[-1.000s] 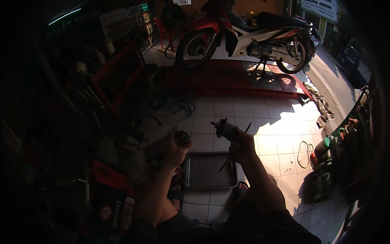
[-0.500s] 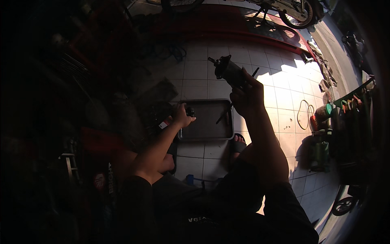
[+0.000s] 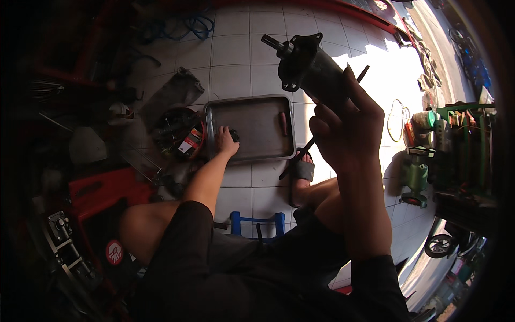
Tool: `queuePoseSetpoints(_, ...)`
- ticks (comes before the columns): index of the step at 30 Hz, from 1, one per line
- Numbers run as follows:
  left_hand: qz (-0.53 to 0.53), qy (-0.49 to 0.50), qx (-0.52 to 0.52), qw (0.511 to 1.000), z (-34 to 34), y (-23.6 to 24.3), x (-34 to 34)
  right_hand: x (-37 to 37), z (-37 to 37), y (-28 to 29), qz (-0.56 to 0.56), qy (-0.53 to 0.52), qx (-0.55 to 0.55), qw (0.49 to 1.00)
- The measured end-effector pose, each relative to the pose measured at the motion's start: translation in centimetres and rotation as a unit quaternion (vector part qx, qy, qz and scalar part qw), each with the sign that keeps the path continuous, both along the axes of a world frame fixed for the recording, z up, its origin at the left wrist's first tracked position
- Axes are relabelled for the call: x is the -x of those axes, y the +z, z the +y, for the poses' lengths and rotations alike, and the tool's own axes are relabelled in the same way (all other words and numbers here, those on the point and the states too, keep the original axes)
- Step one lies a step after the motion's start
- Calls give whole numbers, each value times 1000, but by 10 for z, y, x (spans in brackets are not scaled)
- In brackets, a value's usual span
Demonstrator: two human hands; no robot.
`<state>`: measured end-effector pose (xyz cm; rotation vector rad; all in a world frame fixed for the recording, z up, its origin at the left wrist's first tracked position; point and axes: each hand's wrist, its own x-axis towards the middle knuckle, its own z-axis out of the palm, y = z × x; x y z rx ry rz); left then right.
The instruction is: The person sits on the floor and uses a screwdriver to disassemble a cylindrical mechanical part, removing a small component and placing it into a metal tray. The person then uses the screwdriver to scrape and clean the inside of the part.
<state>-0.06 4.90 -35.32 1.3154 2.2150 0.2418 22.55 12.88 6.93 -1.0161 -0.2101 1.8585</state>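
Raised in my right hand [image 3: 348, 121] is a dark cylindrical motor [image 3: 322, 72] with a bolt flange and a short shaft pointing up and left. A thin dark rod [image 3: 303, 151] slants through the same hand, its upper end showing past the fingers. My left hand [image 3: 226, 141] reaches down into the left side of a shallow grey metal tray [image 3: 248, 160], its fingers and thumb around a small dark part [image 3: 234, 134] whose shape is mostly hidden. A red-brown handle-like piece [image 3: 283, 123] lies in the tray's right side.
Left of the tray, a round container [image 3: 199, 145] holds mixed parts and a red-and-white packet. Behind it lies a grey crumpled sheet [image 3: 179, 91]. A blue stool [image 3: 257, 219] stands in front of me. Green equipment [image 3: 417, 174] is at the right, a blue hose [image 3: 196, 27] at the back.
My right hand has brought the motor closer and higher in view. My left hand has moved from the tray's left edge down into it with the dark part. The view has tilted and brightened.
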Motion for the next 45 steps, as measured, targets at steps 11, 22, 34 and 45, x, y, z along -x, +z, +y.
queuePoseSetpoints(11, 97, 16, 48, 994, 14, -32, 20, 13, 4, -15, -20, -3, 20, 1000)
queuePoseSetpoints(22, -125, -110, -305, 938, 77, 98, 25, 29, -1, -27, -17, 117, -17, 993)
queuePoseSetpoints(34, -680, -87, -208, 698, 4, 350, 19, 73, -27, -74, 79, 185, -37, 979)
queuePoseSetpoints(45, -770, 117, -241, 579, -38, 358, 0, 83, -81, -54, 24, 392, -72, 917)
